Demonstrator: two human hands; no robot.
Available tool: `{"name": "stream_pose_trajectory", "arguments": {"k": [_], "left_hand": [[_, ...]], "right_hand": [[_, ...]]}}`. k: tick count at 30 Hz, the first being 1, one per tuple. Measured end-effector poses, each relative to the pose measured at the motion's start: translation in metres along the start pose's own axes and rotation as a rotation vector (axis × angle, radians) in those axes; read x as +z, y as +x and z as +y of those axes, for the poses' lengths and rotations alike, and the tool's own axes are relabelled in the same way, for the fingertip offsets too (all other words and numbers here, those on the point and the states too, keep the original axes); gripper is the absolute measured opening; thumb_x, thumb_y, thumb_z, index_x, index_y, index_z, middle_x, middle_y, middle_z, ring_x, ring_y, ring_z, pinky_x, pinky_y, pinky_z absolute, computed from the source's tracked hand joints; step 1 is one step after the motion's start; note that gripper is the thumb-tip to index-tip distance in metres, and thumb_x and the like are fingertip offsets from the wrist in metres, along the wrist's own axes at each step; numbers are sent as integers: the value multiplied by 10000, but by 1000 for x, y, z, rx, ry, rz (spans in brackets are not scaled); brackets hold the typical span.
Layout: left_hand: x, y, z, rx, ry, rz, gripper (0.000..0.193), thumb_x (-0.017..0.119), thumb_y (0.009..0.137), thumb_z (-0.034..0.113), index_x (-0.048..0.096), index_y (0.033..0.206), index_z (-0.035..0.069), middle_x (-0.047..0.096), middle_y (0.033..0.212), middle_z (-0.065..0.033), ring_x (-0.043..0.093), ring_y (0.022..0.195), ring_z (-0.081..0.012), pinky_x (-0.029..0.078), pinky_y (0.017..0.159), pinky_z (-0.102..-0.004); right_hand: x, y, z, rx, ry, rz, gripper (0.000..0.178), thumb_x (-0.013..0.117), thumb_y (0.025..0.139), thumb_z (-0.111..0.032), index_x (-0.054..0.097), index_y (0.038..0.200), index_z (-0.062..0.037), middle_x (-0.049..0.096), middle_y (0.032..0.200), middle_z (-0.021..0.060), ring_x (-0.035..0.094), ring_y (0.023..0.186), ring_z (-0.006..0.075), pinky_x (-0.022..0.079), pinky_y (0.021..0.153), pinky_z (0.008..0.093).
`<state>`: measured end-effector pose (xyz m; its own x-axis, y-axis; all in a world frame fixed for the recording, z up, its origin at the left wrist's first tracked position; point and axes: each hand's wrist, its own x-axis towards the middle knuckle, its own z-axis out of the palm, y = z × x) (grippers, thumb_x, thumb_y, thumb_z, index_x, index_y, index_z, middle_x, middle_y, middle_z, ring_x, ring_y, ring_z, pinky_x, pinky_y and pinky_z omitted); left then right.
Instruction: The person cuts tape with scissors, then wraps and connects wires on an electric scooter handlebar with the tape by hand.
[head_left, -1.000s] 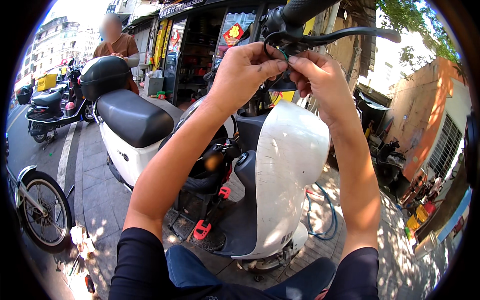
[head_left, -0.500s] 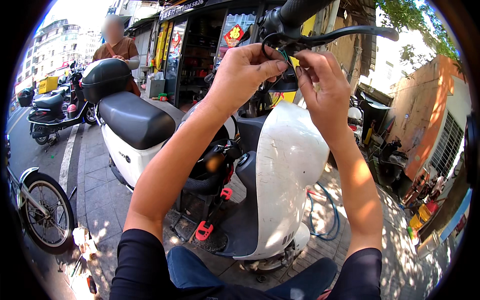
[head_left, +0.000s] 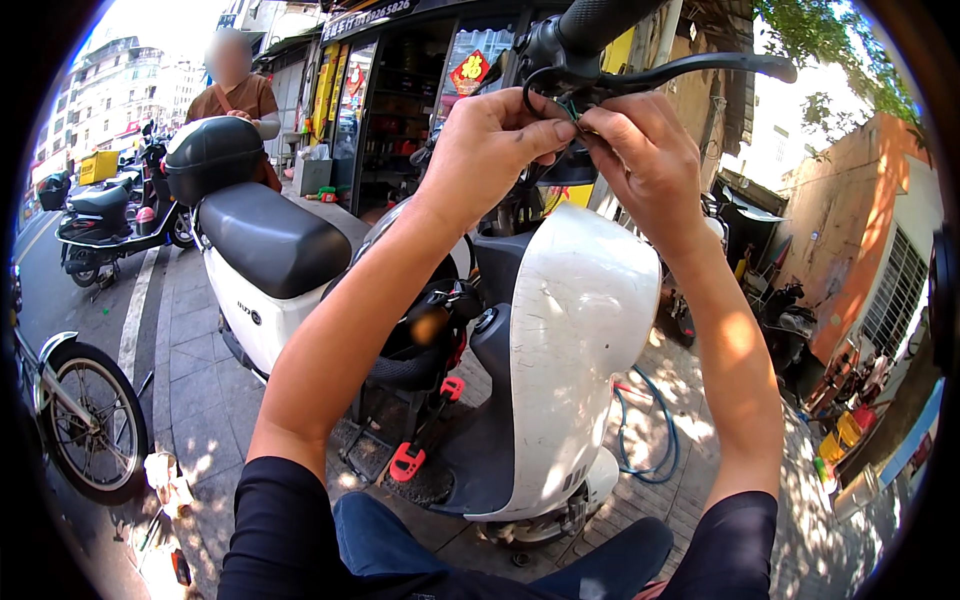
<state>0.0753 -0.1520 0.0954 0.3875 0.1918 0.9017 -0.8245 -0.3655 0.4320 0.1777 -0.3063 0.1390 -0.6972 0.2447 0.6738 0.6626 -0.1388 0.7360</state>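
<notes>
Just beneath the handlebar grip [head_left: 592, 26] and its black brake lever [head_left: 700, 68], both my hands are raised close together. My left hand [head_left: 505, 130] pinches thin wires [head_left: 570, 106], dark and greenish, between thumb and forefinger. Against it, my right hand [head_left: 645, 145] is closed in a pinch on the same wires; their ends are hidden by the fingertips. A black cable loops down beside the left fingers. Below my hands stands the scooter's scratched white front panel [head_left: 570, 330], with a dark footboard [head_left: 465, 470] behind it.
A black scooter seat [head_left: 270, 235] with a top box [head_left: 222, 158] stands at left. Red-handled locks or tools [head_left: 407, 461] lie near the footboard. A blue hose [head_left: 655, 470] coils on the paving at right. One person [head_left: 232, 100] stands at the far left; a wheel [head_left: 95, 420] is nearer.
My right hand has moved slightly left, and its fingertips now meet the wires beside my left hand. The left hand has hardly moved.
</notes>
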Motion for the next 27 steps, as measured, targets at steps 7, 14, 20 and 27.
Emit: {"name": "stream_pose_trajectory", "arguments": {"k": [7,14,20,27], "left_hand": [[1,0,1,-14,-28,-2,140,704,867,90,663,947,-18,653,812,-37,589,719,-96,477,705,-226],[1,0,1,-15,-32,8,148,712,862,96,666,947,-17,656,812,-38,595,720,-97,484,709,-229],[2,1,1,-5,-39,9,165,728,855,120,674,949,-5,662,814,-32,597,720,-96,488,711,-229],[1,0,-1,3,-42,-2,154,715,866,112,671,949,-10,662,812,-34,598,723,-96,491,708,-227]], "right_hand": [[3,0,1,-30,6,36,260,751,686,-30,649,915,-99,609,868,15,592,812,223,514,666,343],[5,3,7,-112,-1,64,306,743,675,-13,641,949,-102,592,877,22,590,798,220,516,643,338],[4,4,9,-164,-32,69,336,739,651,-13,645,962,-101,598,879,16,592,789,213,519,622,324],[2,5,8,-162,-51,62,277,740,649,-4,662,902,-85,605,847,19,585,780,215,515,625,320]]}}
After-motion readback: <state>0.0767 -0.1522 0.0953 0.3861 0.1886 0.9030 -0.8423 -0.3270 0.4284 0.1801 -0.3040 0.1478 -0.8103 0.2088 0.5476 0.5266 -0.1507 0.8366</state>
